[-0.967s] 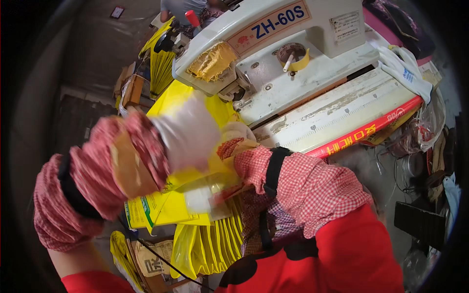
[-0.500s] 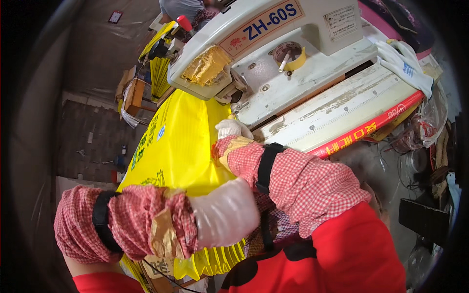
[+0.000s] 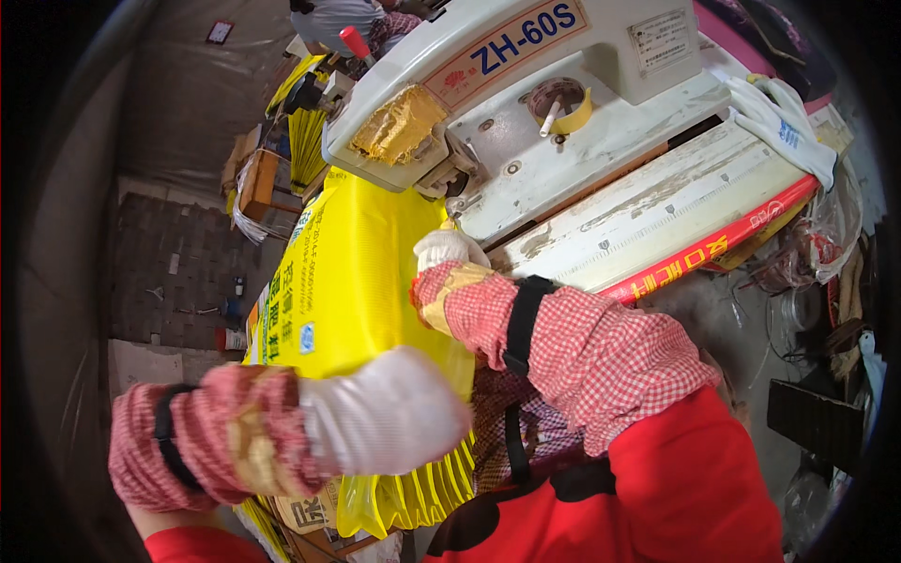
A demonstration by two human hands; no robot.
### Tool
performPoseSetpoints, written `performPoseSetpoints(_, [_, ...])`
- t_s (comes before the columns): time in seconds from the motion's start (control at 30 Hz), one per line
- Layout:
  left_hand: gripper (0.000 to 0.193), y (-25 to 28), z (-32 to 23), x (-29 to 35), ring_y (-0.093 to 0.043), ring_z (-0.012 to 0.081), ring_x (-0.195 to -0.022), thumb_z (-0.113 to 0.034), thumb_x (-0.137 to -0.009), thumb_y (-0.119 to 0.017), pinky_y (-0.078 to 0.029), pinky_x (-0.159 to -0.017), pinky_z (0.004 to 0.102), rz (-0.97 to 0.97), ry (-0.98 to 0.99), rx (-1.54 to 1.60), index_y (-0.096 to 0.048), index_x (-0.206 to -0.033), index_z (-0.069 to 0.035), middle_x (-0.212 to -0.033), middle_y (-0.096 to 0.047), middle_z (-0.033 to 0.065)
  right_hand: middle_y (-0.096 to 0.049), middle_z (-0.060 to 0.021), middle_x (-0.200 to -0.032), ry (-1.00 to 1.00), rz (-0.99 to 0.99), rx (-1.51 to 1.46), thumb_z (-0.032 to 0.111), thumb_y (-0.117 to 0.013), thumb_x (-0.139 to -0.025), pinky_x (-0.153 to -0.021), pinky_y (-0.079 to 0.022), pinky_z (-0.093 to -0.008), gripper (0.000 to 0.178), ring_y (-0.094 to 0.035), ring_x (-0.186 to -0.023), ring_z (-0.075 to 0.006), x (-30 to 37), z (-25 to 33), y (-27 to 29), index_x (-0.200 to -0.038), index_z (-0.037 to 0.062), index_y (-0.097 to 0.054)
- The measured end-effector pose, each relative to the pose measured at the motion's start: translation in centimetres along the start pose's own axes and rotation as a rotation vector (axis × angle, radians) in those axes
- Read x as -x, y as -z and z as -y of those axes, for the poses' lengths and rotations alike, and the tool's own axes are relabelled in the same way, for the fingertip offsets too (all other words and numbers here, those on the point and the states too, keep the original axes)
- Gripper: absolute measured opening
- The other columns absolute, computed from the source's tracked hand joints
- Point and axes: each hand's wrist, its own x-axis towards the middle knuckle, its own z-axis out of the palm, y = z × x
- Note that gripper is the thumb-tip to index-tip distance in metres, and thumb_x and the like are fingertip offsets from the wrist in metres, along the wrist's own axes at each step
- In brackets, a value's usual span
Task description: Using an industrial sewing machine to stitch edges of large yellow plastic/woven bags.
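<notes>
A yellow printed plastic woven bag [image 3: 375, 272] lies beneath the head of a large pale sewing machine [image 3: 526, 103]. My right hand [image 3: 449, 250], in a white knit glove, rests at the bag's right edge, close beside the presser foot area [image 3: 449, 178]. Its fingers are mostly hidden from view. My left hand [image 3: 389, 413], also in a white glove, is smeared by motion over the bag's near end, so its finger shape and any contact are unclear. Red checked sleeve covers with black bands wrap both forearms.
More folded yellow bags [image 3: 404, 497] hang in a stack below my left hand. A roll of yellow tape [image 3: 568, 113] sits on the machine. White gloves [image 3: 779, 122] lie at the bed's right end. Another person [image 3: 347, 23] is at the far side.
My left hand has moved left, blurring as it goes. The yellow bag's printed side has shifted nearer and shows more lettering. My right hand stays almost in place by the machine.
</notes>
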Motion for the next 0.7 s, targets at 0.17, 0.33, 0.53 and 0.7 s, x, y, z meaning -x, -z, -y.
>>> performPoseSetpoints(0.17, [0.013, -1.7, 1.0, -1.1, -0.058, 0.0284, -0.054, -0.022, -0.071, -0.059, -0.048, -0.050, 0.0380, -0.106, 0.011, -0.060, -0.059, -0.073, -0.010, -0.056, -0.054, 0.0093, -0.057, -0.0078, -0.103, 0.510, -0.381, 0.858, 0.014, -0.055, -0.085, -0.086, -0.043, -0.0324, 0.021, -0.054, -0.094, -0.0177, -0.3, -3.5, -4.0, -0.102, 0.0024, -0.058])
performPoseSetpoints(0.33, [0.021, 3.0, 2.9, -1.6, -0.057, 0.0280, -0.055, -0.031, -0.068, -0.065, -0.048, -0.057, 0.0371, 0.000, 0.037, -0.103, -0.058, -0.071, -0.012, -0.054, -0.053, 0.0075, -0.062, -0.0011, -0.087, 0.622, -0.489, 0.784, 0.021, -0.062, -0.078, -0.074, -0.048, -0.0319, 0.022, -0.060, -0.078, -0.0193, 0.7, -2.8, -5.6, -0.098, 0.0123, -0.064])
performPoseSetpoints(0.53, [0.006, 3.6, 9.2, 3.0, -0.055, 0.0225, -0.060, -0.022, -0.065, -0.067, -0.046, -0.076, 0.0385, -0.155, 0.025, -0.348, -0.065, -0.070, -0.019, -0.060, -0.054, 0.0008, -0.063, -0.0047, -0.088, 0.489, -0.506, 0.753, 0.020, -0.061, -0.079, -0.069, -0.050, -0.0343, 0.023, -0.062, -0.077, -0.0211, 2.6, -1.8, -2.6, -0.099, 0.0096, -0.063])
performPoseSetpoints(0.7, [0.021, -1.8, 0.9, -0.5, -0.056, 0.0291, -0.058, -0.028, -0.080, -0.055, -0.045, -0.054, 0.0392, -0.075, -0.118, 0.148, -0.058, -0.066, -0.012, -0.058, -0.052, 0.0093, -0.064, -0.0078, -0.089, 0.358, -0.500, 0.709, 0.019, -0.059, -0.080, -0.065, -0.050, -0.0362, 0.024, -0.063, -0.076, -0.0226, 1.8, -2.4, -0.4, -0.100, 0.0074, -0.062])
